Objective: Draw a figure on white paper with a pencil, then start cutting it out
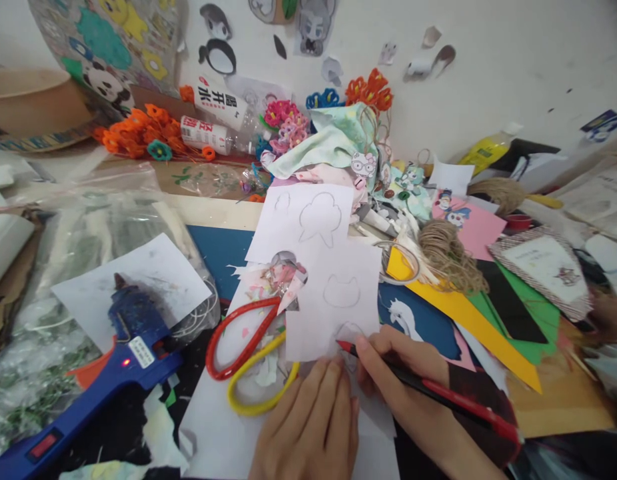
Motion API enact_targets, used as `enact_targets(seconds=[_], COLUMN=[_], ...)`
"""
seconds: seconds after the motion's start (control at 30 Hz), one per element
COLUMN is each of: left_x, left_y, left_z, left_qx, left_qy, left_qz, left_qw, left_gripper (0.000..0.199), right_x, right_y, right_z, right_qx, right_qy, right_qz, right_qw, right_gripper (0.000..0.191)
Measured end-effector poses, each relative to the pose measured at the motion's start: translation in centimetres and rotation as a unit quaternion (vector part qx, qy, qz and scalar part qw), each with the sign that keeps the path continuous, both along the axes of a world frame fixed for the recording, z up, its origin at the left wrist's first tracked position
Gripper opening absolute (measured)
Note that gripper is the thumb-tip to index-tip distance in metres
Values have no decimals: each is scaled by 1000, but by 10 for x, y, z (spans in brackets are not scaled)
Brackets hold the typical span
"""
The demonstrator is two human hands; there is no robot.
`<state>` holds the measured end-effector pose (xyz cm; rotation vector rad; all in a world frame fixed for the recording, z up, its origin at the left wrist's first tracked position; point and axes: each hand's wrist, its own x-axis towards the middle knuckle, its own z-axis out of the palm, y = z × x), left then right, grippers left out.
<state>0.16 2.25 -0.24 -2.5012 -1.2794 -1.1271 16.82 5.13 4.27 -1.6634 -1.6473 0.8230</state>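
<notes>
Your right hand (406, 403) pinches the red-and-black pen (448, 398) between thumb and fingers; the grip is closed around the barrel, with the thumb bearing on it close behind the red tip. Your left hand (308, 427) lies palm down to the near left of the pen, its fingers extended, set close together and pressed on the near edge of the white sheet (313, 333); it grasps nothing. The pen is over the near right part of this sheet. Its tip points to the far left and its rear end to the near right; the long axis runs diagonally between them. The tip is at a curved pencil line; contact with the paper cannot be confirmed. A cat-head outline (342, 291) is just beyond the tip, its two pointed corners directed far. Scissors (253, 411) with red and yellow handle loops lie to the left of the sheet. A blue glue gun (138, 333) lies farther left, nozzle pointing far.
</notes>
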Motion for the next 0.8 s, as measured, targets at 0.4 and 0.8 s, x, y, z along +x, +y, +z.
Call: enact_targets(seconds=[0.4, 0.8], left_x=[-1, 3], left_y=[0, 3], left_z=[2, 7], left_qx=[-6, -4], left_qy=[2, -28], left_qz=[-3, 8], left_qw=[1000, 1000], left_gripper=[25, 21], right_x=[0, -1], right_y=[-3, -4], right_z=[-2, -3], right_qx=[-6, 0], right_qy=[20, 15], right_qz=[-24, -14], right_qw=[999, 1000], right_gripper=[43, 47])
